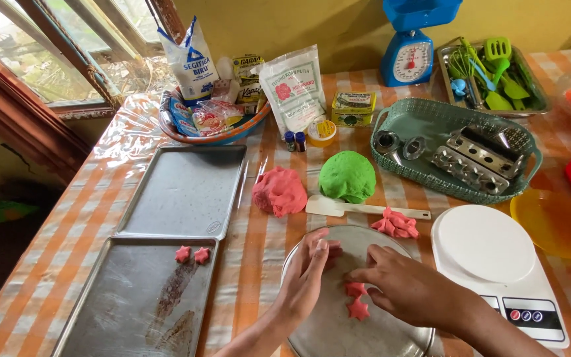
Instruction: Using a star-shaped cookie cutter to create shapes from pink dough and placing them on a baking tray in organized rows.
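Observation:
My left hand (305, 274) and my right hand (404, 284) rest over a round metal plate (338, 324) at the table's front. Both sets of fingertips meet on a piece of pink dough near the plate's far side, mostly hidden by the fingers. Two pink star-shaped dough pieces (357, 301) lie on the plate just under my right hand. Two more pink dough stars (191, 254) sit on the near metal baking tray (127, 304). A pink dough lump (279, 192), a green dough ball (347, 176) and pink dough scraps (396, 225) lie beyond the plate.
A second baking tray (183, 192) lies behind the first. A white scraper (358, 209), a white digital scale (497, 264), a green basket with metal moulds (454, 149), an orange bowl (553, 225), a blue scale (410, 56), flour bags and a bowl of packets crowd the back.

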